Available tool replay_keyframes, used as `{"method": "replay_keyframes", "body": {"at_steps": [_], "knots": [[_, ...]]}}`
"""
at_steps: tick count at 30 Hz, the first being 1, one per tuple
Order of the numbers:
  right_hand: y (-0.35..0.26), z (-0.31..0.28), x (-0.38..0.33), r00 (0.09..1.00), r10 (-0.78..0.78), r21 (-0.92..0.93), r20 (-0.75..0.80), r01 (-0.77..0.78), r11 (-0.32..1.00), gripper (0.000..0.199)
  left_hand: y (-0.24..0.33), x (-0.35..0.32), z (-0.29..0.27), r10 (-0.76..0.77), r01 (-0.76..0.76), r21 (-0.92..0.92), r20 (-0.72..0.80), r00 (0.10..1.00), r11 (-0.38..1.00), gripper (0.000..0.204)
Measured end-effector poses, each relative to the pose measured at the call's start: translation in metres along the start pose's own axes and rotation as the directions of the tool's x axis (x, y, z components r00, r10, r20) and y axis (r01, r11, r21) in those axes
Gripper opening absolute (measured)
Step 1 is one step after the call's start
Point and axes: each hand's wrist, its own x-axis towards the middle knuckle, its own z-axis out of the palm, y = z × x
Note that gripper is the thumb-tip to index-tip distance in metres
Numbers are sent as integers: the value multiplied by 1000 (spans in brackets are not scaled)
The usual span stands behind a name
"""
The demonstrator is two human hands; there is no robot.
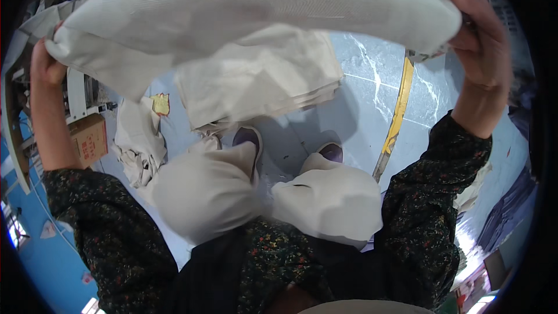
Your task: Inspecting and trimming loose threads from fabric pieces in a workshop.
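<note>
Both hands are holding a pale cloth (261, 11) up at twelve o'clock: the left hand (45, 64) is pinching its corner at nine, the right hand (479, 35) clamping its edge at two. Keeping tension even would stop sagging over the stack (261, 81) below.

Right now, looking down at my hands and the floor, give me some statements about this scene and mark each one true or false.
1. Both hands hold one pale cloth raised in front of the person. True: the left hand has a grip on its left end, the right hand on its right end.
2. A stack of folded cloths lies on the floor. True.
3. The cardboard box sits to the person's right. False: it is on the left.
4. The line on the floor is red. False: it is yellow.
5. The sleeves are plain white. False: they are dark with a small flower print.
</note>
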Motion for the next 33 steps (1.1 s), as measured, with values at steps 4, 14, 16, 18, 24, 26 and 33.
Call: {"method": "replay_keyframes", "body": {"at_steps": [4, 14, 16, 18, 24, 26, 33], "knots": [[80, 23, 34, 931, 358, -49, 71, -355, 934, 25, -150, 27, -18, 74, -62, 277, -32, 997, 959, 29], [304, 44, 18, 689, 663, 128, -292, -659, 741, 17, -409, 25, 46, -563, 566, -221, 84, 822, 794, 57], [297, 52, 29, 710, 632, 34, -309, -656, 754, 15, -403, 36, 49, -520, 515, -131, -4, 854, 847, 52], [285, 61, 43, 757, 568, -54, -324, -614, 788, 12, -393, 49, 42, -487, 479, -104, -89, 869, 872, 50], [183, 55, 118, 941, 202, -168, -271, -253, 953, 10, -289, 122, -10, 178, -98, 285, -271, 946, 953, 44], [123, 51, 132, 994, 11, -59, -108, -18, 998, 14, -235, 126, -36, 389, -384, -65, 129, 912, 921, 38], [42, 92, 46, 929, -72, -185, -362, 4, 983, 16, -178, 71, -18, 182, -171, 78, -179, 967, 982, 42]]}}
